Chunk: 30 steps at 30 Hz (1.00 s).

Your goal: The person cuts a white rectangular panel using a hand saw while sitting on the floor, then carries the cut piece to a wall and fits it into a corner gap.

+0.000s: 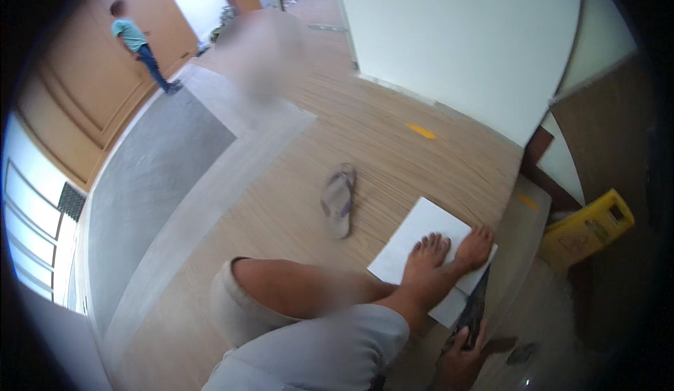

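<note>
At the lower right my right hand [463,363] is closed, its fingers wrapped around the near end of a long dark tapering tool [477,305]. The tool runs up along the right edge of a white board [407,242], beside my feet; its exact kind is hard to make out. Both my bare feet, one foot [425,256] and the other [474,249], press down on the board, which lies flat on the wood-look floor. A line or split crosses the board's near part. My left hand is out of the picture.
A grey flip-flop [339,201] lies on the floor ahead. To the right, the floor drops at a stair edge, with a yellow floor sign [588,228] beyond. A white wall [456,40] stands ahead. A person in a teal shirt [132,36] stands far left by wooden doors [70,75].
</note>
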### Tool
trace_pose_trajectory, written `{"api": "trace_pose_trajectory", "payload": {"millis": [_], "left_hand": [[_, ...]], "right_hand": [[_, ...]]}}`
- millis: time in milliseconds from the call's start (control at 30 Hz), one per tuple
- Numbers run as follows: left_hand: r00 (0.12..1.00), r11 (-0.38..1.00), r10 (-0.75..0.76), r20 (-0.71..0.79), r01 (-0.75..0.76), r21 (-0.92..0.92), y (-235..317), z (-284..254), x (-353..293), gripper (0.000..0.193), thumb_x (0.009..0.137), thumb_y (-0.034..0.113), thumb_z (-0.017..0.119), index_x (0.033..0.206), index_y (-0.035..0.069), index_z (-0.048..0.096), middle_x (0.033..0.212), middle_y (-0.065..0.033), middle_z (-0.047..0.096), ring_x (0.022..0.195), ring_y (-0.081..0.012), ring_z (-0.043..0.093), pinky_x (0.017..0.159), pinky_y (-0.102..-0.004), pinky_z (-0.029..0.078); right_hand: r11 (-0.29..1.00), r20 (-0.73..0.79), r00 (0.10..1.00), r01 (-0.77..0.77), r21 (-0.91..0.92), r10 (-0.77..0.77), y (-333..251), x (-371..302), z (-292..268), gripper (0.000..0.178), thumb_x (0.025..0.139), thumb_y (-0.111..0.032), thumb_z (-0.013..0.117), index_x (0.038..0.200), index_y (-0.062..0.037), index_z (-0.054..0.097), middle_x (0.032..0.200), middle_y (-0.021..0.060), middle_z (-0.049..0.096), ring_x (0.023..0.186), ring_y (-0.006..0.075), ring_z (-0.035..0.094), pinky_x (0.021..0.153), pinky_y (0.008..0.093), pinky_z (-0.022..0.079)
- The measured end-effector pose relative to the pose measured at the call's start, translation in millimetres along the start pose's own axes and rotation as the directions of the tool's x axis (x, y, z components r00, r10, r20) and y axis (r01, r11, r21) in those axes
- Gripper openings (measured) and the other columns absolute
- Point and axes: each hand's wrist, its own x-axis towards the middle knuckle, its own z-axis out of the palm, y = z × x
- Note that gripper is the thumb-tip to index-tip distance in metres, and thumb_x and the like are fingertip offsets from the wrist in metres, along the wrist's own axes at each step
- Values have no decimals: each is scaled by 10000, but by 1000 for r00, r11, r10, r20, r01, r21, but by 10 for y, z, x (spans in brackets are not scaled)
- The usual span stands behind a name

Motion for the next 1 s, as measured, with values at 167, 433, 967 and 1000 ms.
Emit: {"api": "trace_pose_trajectory", "payload": {"millis": [167, 433, 967, 1000], "left_hand": [[979, 996, 55, -194, -68, -62, 89, 127, 124, 778, 987, 543, 545, 1359, -141, 548, 1424, -333, 546, 1324, -459, 523, 1172, -501, 344], [873, 889, 458, -167, -445, 113, 518, 1246, 1265, 252, 978, 169, 461, 1071, -12, 611, 1098, -219, 612, 1101, -371, 568, 975, -477, 446], [865, 868, 490, -112, -473, 149, 552, 1046, 1173, 291, 943, 165, 491, 1106, -27, 637, 1120, -213, 633, 1117, -358, 576, 1005, -453, 443], [857, 864, 498, -130, -478, 158, 548, 1055, 1179, 285, 938, 163, 498, 1100, -25, 637, 1121, -215, 635, 1108, -360, 580, 999, -456, 447]], "right_hand": [[940, -146, 989, 68, 335, -19, -29, 62, 143, 487, 1044, -226, 600, 1429, 67, 540, 1385, 234, 625, 1260, 308, 607, 1044, 408, 484], [911, -28, 985, -148, 384, 172, -165, -757, -478, 511, 1003, -99, 604, 1487, 34, 506, 1251, 173, 702, 1044, 152, 660, 889, 298, 537], [926, -47, 986, -134, 353, 160, -298, -670, -487, 471, 989, -25, 594, 1454, 29, 543, 1140, 116, 693, 838, 119, 575, 730, 258, 456], [932, -99, 993, -18, 362, 58, -265, -675, -448, 469, 988, -20, 591, 1453, 26, 546, 1095, 92, 699, 754, 81, 556, 652, 231, 451]]}}
